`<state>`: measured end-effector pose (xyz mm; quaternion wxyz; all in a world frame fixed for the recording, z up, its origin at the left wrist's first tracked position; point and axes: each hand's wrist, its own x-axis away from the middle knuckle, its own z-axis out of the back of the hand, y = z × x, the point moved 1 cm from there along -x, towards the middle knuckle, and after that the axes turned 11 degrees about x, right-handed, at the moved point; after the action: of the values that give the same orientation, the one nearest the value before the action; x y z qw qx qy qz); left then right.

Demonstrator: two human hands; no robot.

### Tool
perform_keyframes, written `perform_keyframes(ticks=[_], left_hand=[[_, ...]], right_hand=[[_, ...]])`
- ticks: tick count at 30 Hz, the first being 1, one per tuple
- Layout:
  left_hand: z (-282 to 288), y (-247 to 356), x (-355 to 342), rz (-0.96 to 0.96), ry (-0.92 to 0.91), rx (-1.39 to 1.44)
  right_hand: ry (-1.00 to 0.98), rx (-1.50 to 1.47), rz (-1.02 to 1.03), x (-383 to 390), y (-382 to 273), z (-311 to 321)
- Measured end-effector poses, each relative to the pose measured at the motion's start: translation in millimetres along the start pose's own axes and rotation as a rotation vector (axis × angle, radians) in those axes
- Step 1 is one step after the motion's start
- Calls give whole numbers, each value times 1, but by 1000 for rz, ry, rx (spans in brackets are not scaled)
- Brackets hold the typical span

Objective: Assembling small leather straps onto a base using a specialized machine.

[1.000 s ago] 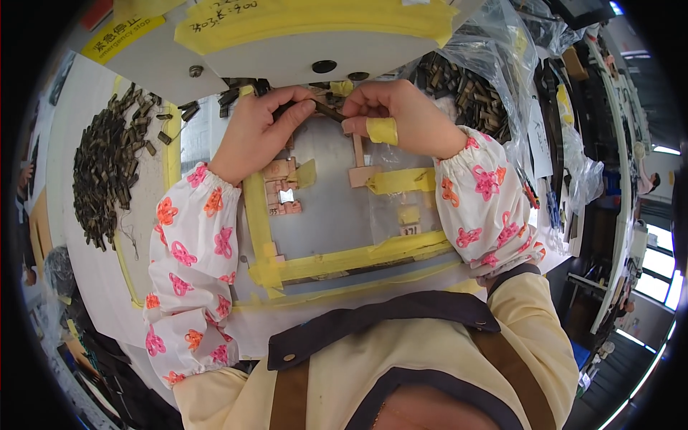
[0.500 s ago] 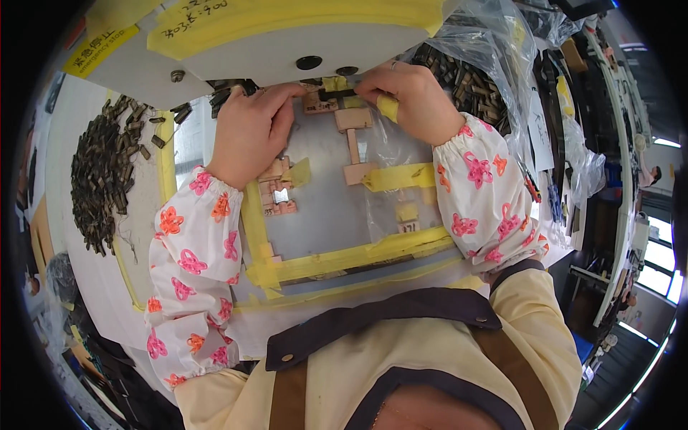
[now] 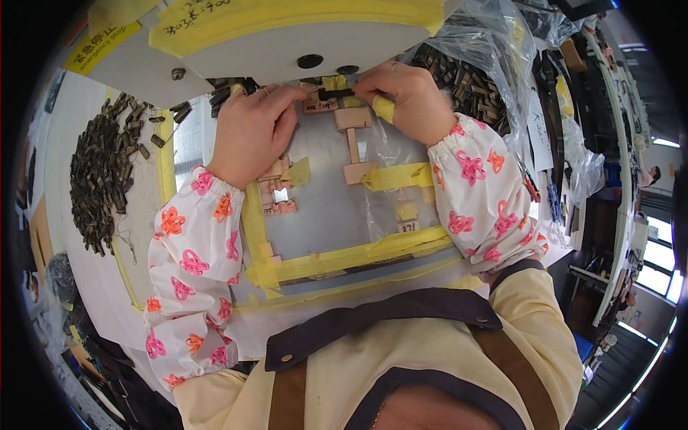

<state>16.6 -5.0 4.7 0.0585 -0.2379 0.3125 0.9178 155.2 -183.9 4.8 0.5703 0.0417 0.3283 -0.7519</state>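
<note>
"Near the pale machine — where's the dark strip (image 3: 335, 94)?"

"At the tan block (image 3: 319, 107). My right hand (image 3: 410, 97) half-curls by the strip's end, my left hand (image 3: 252, 129) half-curls beside the block — grips, I cannot tell."

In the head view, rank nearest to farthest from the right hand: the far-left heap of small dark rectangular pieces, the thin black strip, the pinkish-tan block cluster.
1. Thin black strip, just left of the right hand.
2. Pinkish-tan block cluster, left on the grey metal plate.
3. Heap of dark pieces, far left.
</note>
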Motion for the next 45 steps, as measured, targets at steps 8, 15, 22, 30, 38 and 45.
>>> perform_keyframes(ticks=[8,15,22,30,38,45], left_hand=[[-6,7,-7,-84,-163,-170],[-2,4,-1,-29,-30,-10],[1,2,0,47,-39,-9],[0,1,0,-47,-30,-9],[-1,11,-3,-169,-124,-259],[-1,7,-3,-106,-151,-280]], right_hand=[[46,122,94,-5,-13,-9],[8,113,2,-6,-13,-19],[0,233,65,-7,-17,-14],[-64,274,98,-14,-19,-16],[-42,194,27,-13,-18,-17],[-7,398,159,-9,-19,-6]])
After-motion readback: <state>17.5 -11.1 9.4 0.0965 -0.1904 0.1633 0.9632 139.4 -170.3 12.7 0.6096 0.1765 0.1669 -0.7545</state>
